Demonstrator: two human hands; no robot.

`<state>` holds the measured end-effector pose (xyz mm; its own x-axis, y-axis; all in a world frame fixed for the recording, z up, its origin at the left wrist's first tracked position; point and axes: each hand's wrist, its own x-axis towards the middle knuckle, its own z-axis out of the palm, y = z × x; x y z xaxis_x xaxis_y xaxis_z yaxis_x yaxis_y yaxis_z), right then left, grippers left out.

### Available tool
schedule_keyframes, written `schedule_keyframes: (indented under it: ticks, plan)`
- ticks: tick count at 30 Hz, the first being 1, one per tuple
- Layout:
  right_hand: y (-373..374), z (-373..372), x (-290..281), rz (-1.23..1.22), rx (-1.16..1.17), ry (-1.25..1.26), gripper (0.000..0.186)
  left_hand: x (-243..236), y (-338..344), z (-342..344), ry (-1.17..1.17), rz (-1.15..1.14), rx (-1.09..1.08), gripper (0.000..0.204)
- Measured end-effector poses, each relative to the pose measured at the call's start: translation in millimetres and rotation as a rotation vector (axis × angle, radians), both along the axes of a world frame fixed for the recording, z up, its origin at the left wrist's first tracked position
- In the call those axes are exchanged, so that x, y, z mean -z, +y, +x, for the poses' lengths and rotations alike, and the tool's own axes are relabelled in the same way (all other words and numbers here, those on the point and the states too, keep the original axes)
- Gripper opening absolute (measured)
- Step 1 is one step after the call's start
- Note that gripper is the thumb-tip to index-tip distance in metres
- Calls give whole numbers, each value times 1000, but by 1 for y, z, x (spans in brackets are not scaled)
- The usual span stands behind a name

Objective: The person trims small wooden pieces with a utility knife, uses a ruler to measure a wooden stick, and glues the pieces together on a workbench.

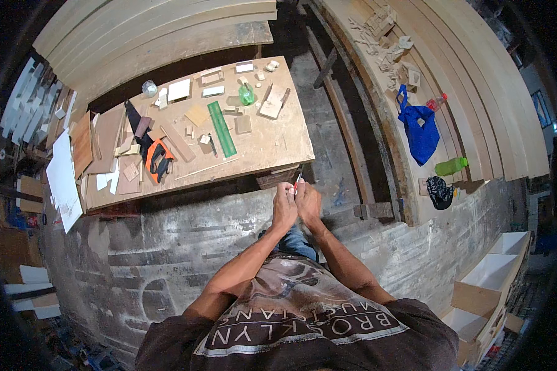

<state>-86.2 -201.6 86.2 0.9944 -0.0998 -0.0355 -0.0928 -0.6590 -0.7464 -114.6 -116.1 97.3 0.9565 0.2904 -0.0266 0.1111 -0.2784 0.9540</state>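
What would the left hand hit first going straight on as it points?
Likely the worktable, at its near edge by the right corner; height is unclear, so the left hand might pass under.

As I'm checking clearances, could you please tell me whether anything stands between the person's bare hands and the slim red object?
Nothing visible does: the left hand and right hand meet at the slim red object, by the light-brown wooden table.

left hand [284, 203] and right hand [308, 201] hold a red tool [296, 185] near the table [294, 139].
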Motion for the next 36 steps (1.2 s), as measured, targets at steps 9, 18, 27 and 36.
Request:
schedule_keyframes:
  ticks: [9,18,27,36]
  plan:
    - [13,-7,36,346,-1,46,42,31,8,-3,75,-100,-40,16]
    - [-12,22,25,758,138,318,29,75,89,72,-115,392,15,8]
    - [-27,-6,75,669,-25,261,34,97,107,114,-261,449,130,13]
    - [24,41,85,281,-196,213,39,92,110,116,-278,328,153,14]
